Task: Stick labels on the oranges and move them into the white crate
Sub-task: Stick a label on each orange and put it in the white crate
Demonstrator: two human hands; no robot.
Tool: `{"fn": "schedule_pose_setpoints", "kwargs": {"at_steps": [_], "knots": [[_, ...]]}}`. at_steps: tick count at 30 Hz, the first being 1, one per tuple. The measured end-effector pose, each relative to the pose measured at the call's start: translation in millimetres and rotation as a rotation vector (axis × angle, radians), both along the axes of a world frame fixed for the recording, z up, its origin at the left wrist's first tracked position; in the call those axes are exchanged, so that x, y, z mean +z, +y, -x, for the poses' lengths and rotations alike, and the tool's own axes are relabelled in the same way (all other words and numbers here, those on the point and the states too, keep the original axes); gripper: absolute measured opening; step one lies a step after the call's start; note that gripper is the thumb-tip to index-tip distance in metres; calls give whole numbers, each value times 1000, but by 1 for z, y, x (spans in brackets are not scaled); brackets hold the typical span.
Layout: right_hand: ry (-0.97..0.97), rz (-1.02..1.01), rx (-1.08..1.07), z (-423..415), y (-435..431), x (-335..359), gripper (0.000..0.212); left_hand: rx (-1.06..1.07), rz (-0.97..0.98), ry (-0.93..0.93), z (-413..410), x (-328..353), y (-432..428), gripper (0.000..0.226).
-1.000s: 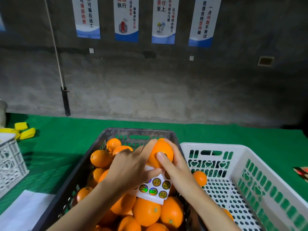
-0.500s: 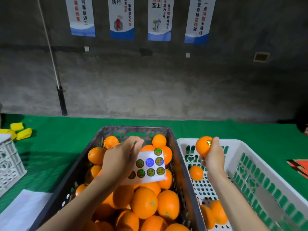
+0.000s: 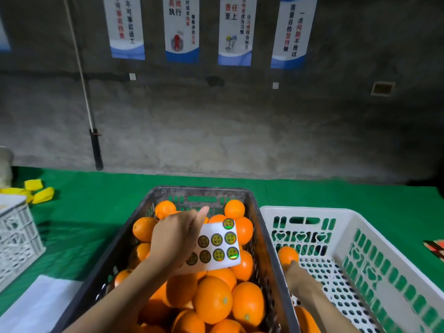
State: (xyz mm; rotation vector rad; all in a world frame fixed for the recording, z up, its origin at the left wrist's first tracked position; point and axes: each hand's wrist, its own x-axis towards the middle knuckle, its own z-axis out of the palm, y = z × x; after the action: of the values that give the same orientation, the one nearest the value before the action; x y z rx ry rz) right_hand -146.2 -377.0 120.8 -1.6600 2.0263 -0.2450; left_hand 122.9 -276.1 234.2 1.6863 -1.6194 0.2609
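Note:
A dark crate (image 3: 266, 248) in front of me is full of oranges (image 3: 212, 300). Above them my left hand (image 3: 175, 239) pinches a white label sheet (image 3: 219, 246) that carries several round stickers. To the right stands the white crate (image 3: 302, 212). My right hand (image 3: 296, 275) is down inside it by its left wall, seen from the back. Its fingertips reach an orange (image 3: 287, 254) lying on the crate floor. The fingers are hidden, so whether they still hold an orange does not show. Another orange (image 3: 305, 317) lies under my right forearm.
Both crates stand on a green cloth (image 3: 96, 212). A second white crate (image 3: 16, 239) is at the left edge, with yellow pieces (image 3: 40, 194) behind it and a white sheet (image 3: 40, 306) in front. A concrete wall with posters rises behind the table.
My right hand carried the labelled orange away from the sheet, over the white crate's rim and down inside. My left hand kept the label sheet over the dark crate.

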Motion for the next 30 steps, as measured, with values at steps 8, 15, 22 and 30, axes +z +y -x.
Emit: {"fn": "schedule_pose_setpoints", "kwargs": {"at_steps": [8, 15, 22, 30], "knots": [[-34, -81, -50, 8, -10, -26, 65, 3, 17, -39, -1, -2, 0, 54], [-2, -167, -147, 18, -13, -37, 72, -58, 125, -52, -2, -1, 3, 58], [99, -100, -125, 8, -15, -21, 51, -86, 262, -258, -5, -2, 0, 68], [-781, 662, 21, -40, 7, 78, 20, -47, -17, -388, -9, -8, -7, 119]]}}
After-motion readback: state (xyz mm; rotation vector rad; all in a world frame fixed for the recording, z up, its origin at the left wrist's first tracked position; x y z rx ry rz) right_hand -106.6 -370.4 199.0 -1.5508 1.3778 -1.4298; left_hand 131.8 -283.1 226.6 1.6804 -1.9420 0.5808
